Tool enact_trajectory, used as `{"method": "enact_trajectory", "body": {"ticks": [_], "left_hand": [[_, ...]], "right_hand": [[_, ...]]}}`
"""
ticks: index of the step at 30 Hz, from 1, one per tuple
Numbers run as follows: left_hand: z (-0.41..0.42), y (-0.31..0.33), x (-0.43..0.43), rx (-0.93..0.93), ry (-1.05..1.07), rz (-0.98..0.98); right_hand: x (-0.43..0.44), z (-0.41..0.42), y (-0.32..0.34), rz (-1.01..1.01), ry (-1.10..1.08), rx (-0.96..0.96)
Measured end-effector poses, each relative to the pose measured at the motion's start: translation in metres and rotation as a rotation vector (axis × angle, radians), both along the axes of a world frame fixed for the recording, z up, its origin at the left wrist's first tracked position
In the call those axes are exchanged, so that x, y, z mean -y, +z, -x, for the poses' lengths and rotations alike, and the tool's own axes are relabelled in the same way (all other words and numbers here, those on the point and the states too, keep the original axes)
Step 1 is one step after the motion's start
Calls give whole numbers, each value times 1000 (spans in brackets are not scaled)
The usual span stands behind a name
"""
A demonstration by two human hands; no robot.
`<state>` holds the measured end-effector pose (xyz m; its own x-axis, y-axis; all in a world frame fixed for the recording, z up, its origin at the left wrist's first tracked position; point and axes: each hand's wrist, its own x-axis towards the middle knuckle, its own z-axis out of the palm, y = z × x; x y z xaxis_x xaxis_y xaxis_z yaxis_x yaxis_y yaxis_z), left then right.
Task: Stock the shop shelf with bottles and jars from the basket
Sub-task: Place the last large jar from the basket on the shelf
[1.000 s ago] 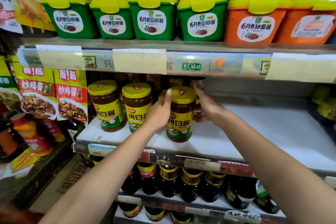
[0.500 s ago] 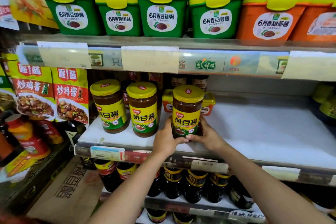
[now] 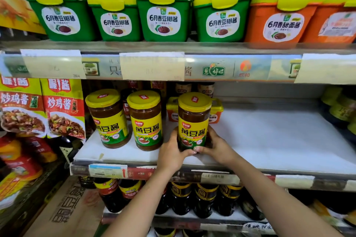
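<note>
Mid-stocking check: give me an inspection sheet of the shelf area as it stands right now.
Surface: white shelf board, jars at its left front.
Job's things: held jar upright, right of two jars.
Clutter: small orange tubs behind the held jar.
Grippers: left hand and right hand both grip the held jar's base.
Cables: nothing seen.
Surroundings: green tubs above, dark bottles below, sauce packets left.

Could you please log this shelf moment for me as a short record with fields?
Held item: yellow-lidded jar, upright, at the front of the middle shelf
Left hand: grips the jar's base from the left
Right hand: grips the base from the right
Neighbours: leftmost jar and second jar, standing to its left, apart from it
Shelf above: green tubs, orange tubs
Shelf below: dark bottles
</note>
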<state>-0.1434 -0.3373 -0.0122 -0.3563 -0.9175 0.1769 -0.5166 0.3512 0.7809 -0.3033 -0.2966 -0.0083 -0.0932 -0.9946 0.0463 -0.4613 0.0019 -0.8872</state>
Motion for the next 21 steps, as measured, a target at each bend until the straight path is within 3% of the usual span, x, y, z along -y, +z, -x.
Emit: {"method": "enact_trajectory", "body": {"ticks": [8,15,18,21], "left_hand": [[-1,-1,-13,129,36,24],[29,28,-69,18,338,467],[50,22,-99,-65,270,455],[87,5,-138,-90,65,460]], "right_hand": [[-20,-3,3,56,-103,23],[-88,25,16,226,-302,83],[-134,53,16,262,-380,108],[-199,95,5,260,-503,95]]}}
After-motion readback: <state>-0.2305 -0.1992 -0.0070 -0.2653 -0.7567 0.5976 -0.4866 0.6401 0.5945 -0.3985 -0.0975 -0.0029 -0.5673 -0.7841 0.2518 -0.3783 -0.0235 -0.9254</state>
